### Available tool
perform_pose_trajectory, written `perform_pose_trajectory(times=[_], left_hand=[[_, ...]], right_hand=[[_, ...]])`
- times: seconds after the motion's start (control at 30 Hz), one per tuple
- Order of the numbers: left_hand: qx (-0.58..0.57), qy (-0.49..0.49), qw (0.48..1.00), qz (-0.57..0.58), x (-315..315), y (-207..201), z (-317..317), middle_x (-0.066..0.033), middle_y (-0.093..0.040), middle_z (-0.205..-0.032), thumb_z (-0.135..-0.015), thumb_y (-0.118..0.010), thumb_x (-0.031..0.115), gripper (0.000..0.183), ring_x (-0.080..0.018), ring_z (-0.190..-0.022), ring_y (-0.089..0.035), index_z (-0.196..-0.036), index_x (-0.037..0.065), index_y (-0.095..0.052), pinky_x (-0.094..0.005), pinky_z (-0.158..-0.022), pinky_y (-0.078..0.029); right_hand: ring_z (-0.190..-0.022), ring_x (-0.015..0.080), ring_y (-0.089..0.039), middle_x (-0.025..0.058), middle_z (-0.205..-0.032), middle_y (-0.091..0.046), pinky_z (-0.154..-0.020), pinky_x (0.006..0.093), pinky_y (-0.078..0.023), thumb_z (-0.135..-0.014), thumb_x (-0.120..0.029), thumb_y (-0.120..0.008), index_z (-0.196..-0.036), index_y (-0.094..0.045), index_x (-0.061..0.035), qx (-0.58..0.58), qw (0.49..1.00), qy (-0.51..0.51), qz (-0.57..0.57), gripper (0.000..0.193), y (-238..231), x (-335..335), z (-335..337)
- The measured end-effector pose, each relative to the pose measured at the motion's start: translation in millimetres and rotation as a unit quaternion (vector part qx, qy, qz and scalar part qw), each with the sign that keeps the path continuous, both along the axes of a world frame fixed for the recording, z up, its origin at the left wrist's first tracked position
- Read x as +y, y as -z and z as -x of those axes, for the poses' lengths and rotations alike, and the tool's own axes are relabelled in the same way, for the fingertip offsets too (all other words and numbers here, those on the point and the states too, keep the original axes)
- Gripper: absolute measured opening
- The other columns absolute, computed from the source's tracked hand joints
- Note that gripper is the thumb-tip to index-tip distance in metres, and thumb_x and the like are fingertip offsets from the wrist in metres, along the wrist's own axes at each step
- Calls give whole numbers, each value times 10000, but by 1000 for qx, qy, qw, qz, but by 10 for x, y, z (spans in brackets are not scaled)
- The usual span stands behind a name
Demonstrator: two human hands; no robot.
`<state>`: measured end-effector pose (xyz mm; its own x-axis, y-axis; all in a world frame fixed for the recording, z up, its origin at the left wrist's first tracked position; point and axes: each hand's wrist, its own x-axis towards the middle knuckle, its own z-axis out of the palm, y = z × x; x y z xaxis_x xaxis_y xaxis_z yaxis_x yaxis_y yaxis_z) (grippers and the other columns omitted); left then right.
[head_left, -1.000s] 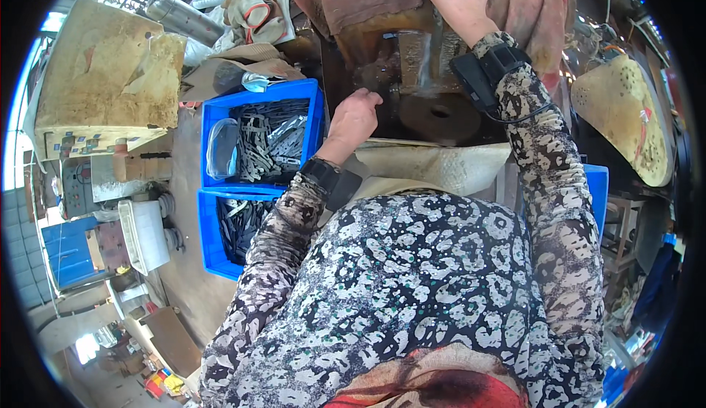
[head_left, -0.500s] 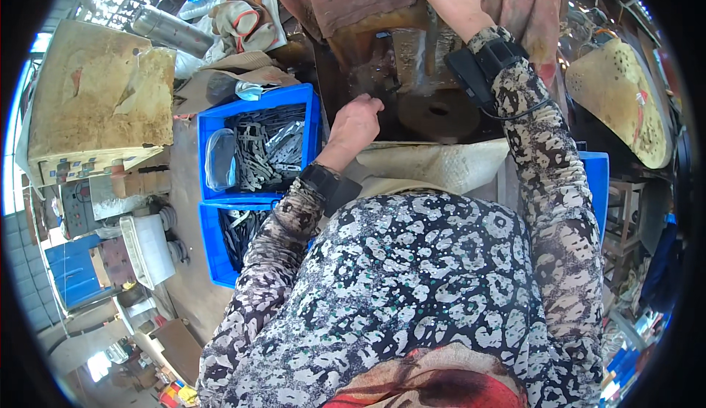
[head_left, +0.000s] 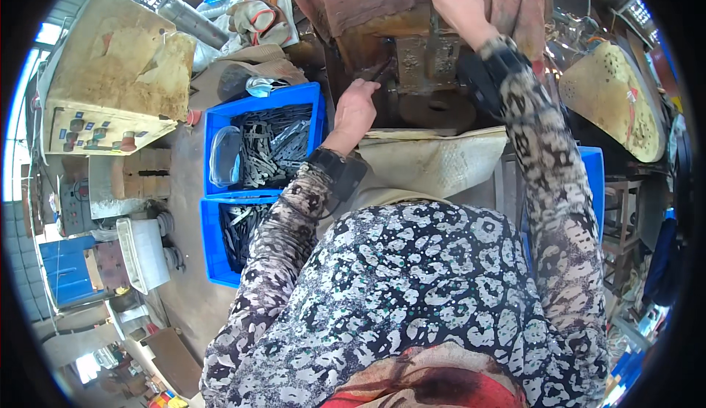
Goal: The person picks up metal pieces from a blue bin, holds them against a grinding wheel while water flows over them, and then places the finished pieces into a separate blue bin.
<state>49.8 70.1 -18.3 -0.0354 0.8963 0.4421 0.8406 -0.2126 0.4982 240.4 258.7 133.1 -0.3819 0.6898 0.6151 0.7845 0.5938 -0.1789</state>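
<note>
The workshop was crowded — your left hand (head_left: 358, 106) pinched a thin, stiff metal strip (head_left: 381, 70) at the press (head_left: 426, 62); your right hand (head_left: 456, 0) gripped its lever (head_left: 434, 22) — probably sharp-edged, best held by its end.

bins (head_left: 220, 125): blue | sleeves (head_left: 548, 158): black-white leopard print | machine (head_left: 412, 55): rusty brown

A: Blue bins at left?
B: Two — upper bin (head_left: 220, 125), lower bin (head_left: 209, 250), both holding metal strips, too many to count.
A: Hands?
B: Two — left hand (head_left: 357, 106), right hand (head_left: 456, 0).
</note>
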Motion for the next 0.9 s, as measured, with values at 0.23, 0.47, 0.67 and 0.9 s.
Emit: perform_pose_trajectory(times=[0.23,0.47,0.67,0.9], left_hand=[[-53,14,996,-71,222,-92,44,-137,-617,-831,-780,-513,-103,357,-253,-645,-610,-1058,41,-683,-353,-641,-512],[132,53,986,-84,537,-40,-21,-149,-634,-854,-791,-565,-26,299,-327,-835,-629,-1065,15,-678,-418,-730,-526],[214,83,970,82,592,-82,24,-160,-666,-900,-855,-605,137,147,-347,-887,-650,-929,53,-701,-431,-753,-539],[297,121,939,126,712,27,25,-134,-680,-793,-875,-613,273,226,-330,-815,-668,-764,99,-706,-446,-706,-540]], right_hand=[[-844,403,-638,224,-888,-657,-711,404,-512,-906,-205,-650,-999,-665,-24,113,973,-167,111,204,123,-1056,-669],[-758,344,-652,155,-867,-660,-646,380,-511,-795,-81,-709,-1026,-662,-42,111,961,-182,176,239,475,-2079,-1077],[-709,333,-631,119,-809,-632,-605,403,-495,-769,-80,-707,-1036,-666,-80,80,954,-181,225,270,734,-2329,-1171],[-719,330,-638,127,-806,-639,-617,383,-507,-775,-91,-714,-1012,-686,-96,69,940,-168,288,238,881,-2472,-1224]])
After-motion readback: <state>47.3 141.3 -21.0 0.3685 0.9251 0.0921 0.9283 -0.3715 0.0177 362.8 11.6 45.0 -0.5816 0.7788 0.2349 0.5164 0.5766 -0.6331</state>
